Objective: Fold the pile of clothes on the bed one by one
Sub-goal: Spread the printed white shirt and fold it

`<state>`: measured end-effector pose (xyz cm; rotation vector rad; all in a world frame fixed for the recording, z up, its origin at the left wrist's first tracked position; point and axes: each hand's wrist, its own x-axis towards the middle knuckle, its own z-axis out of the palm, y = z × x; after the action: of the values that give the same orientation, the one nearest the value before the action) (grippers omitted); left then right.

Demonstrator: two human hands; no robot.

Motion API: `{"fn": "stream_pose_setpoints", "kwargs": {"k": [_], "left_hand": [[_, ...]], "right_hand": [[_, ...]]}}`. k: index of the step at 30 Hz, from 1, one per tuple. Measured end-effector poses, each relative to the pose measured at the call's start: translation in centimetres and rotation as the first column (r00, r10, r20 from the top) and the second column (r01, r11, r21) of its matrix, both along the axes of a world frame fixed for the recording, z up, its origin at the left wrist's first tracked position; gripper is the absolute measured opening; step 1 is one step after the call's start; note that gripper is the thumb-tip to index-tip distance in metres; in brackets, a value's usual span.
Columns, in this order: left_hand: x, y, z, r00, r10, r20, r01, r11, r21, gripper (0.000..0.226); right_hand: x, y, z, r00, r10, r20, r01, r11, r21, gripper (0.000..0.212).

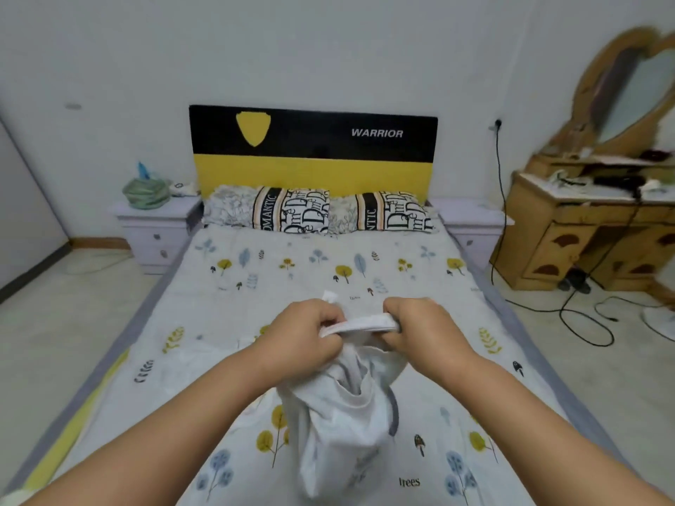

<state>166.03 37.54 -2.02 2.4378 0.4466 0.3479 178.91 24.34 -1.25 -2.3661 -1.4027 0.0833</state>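
Over the bed [255, 297], taken as the landmark, two bare forearms reach forward from the near edge and meet above its middle. To the left of the bed stands one pale nightstand [153, 228] carrying a green bundle [146, 193]. The left hand [303, 334] is raised with knuckles up, its fingers [328, 315] curled tight round the left end of a white band of cloth. One white garment [347, 407] is in view; it hangs from that band in loose folds, its lower part sagging toward the near half of the bed, though whether it touches the sheet cannot be told. The right hand [423, 328] mirrors the left, fist turned down, fingers clamped on the band's right end, so the band is stretched taut between the two hands. At the head of the bed lie two patterned pillows [317, 211] side by side below the black and yellow headboard [314, 151]. To the right of the bed stands one wooden dresser [584, 228] with an oval mirror [635, 93].
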Motion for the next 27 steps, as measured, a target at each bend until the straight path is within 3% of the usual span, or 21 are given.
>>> {"fn": "stream_pose_setpoints", "kwargs": {"k": [2,4,8,14,16,19,22,24,26,27], "left_hand": [[-1.8,0.3,0.7,0.988,0.057,-0.143,-0.023,0.972,0.233,0.011],[-3.5,0.5,0.9,0.955,0.163,-0.249,-0.068,0.933,0.353,0.023],[-6.6,1.3,1.2,0.881,0.337,-0.332,-0.215,0.910,0.355,0.034],[-10.3,2.8,4.8,0.824,0.409,-0.393,-0.312,0.905,0.288,0.022],[-10.9,3.2,7.2,0.839,0.441,-0.317,-0.374,0.893,0.251,0.019],[-11.7,3.4,10.8,0.860,0.502,-0.089,-0.485,0.859,0.161,0.022],[-11.9,2.6,12.9,0.853,0.515,0.085,-0.496,0.851,-0.174,0.027],[-11.6,2.0,13.6,0.846,0.519,0.118,-0.440,0.807,-0.394,0.032],[-11.3,1.7,13.9,0.842,0.529,0.106,-0.446,0.793,-0.415,0.028],[-11.3,1.7,13.9,0.834,0.542,0.107,-0.482,0.809,-0.338,0.023]], "right_hand": [[-0.9,-0.4,2.5,0.996,-0.038,0.075,0.037,0.999,0.027,0.039],[-1.7,-0.7,5.2,0.991,-0.085,0.105,0.078,0.995,0.068,0.036],[-2.9,-1.9,10.2,0.983,-0.167,0.077,0.148,0.967,0.207,0.030],[-3.9,-4.5,13.2,0.968,-0.240,0.067,0.211,0.932,0.293,0.017],[-4.1,-5.3,12.6,0.964,-0.265,0.027,0.249,0.933,0.259,0.019],[-4.3,-6.7,10.5,0.936,-0.351,-0.040,0.351,0.910,0.220,0.014],[-4.6,-8.1,8.3,0.899,-0.384,-0.209,0.426,0.878,0.219,0.024],[-5.2,-8.6,7.3,0.867,-0.334,-0.371,0.433,0.873,0.226,0.030],[-5.8,-9.1,6.7,0.821,-0.277,-0.500,0.431,0.874,0.224,0.040],[-5.9,-9.3,6.6,0.801,-0.251,-0.544,0.428,0.875,0.227,0.040]]}}
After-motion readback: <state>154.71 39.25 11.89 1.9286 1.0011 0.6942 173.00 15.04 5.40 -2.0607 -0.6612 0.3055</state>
